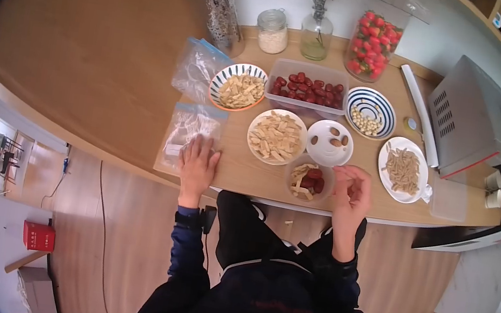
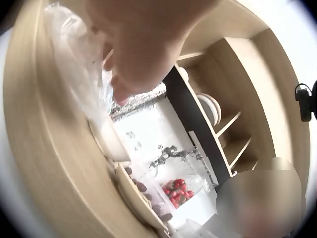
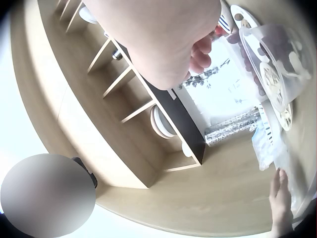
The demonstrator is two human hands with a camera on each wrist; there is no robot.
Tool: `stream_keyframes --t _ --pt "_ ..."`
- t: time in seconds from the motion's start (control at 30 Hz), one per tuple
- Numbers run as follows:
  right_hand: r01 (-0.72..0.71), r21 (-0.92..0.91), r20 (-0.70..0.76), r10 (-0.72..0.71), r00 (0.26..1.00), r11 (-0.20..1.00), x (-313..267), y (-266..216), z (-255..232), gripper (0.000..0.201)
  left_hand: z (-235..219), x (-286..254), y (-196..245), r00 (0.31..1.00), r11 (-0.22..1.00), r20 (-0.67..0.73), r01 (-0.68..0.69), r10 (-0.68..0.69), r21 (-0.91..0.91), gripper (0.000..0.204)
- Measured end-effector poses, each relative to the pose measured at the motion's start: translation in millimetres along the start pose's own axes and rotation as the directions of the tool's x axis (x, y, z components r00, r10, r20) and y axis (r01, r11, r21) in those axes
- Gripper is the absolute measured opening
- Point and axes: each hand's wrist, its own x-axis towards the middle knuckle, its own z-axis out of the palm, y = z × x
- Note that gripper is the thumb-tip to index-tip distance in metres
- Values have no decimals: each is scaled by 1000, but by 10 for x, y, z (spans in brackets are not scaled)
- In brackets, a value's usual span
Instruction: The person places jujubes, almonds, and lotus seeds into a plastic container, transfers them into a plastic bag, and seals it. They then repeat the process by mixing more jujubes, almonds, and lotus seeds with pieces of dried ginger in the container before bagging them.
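Our left hand [image 1: 197, 165] lies flat, fingers straight, on a crinkly clear zip bag [image 1: 189, 130] at the worktop's [image 1: 115, 73] nine o'clock. Our right hand [image 1: 351, 193] hovers, fingers loosely curled, holding nothing we can see, just beside the small round glass bowl [image 1: 309, 181].

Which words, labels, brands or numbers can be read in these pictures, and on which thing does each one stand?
None can be read.
The tall patterned cylinder bears dark marks, too small and blurred to read.
The red box on the floor has a pale mark, also unreadable.
The zip bag under the left hand shows faint print, too blurred to read.
The jars, bowls and plates show no lettering.
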Motion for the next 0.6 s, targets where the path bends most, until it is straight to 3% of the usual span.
stream_keyframes --t 0.03,0.13,0.17,0.27,0.33,0.43,0.47,0.53,0.6 --pt "-4 -34 11 5 1000 999 -2 24 -45 16 205 -10 -125 1000 998 -1 -24 24 58 57" --pt "-6 -157 41 13 999 988 9 30 -136 12 60 153 -109 995 998 88 41 -44 44 56" --pt "-3 -201 53 14 998 980 23 26 -150 11 -119 203 13 999 993 50 -1 -5 119 48" --pt "97 -110 279 -63 958 989 111 -14 -39 13 -823 320 591 959 963 149 -218 242 -159 42" --pt "176 -27 465 -143 874 984 223 -264 122 17 -1070 329 970 784 702 -21 -568 621 -430 37" --pt "209 212 686 -297 664 955 407 -509 426 16 -1354 234 1462 548 445 50 -618 835 -649 33" --pt "188 302 735 -354 579 935 454 -554 480 15 -1333 202 1489 528 477 149 -566 836 -672 35" --pt "155 281 771 -319 551 947 512 -567 491 14 -1291 159 1527 465 553 340 -466 817 -691 39" --pt "126 209 819 -244 519 970 579 -563 450 14 -1351 240 1538 476 520 301 -437 826 -734 40"
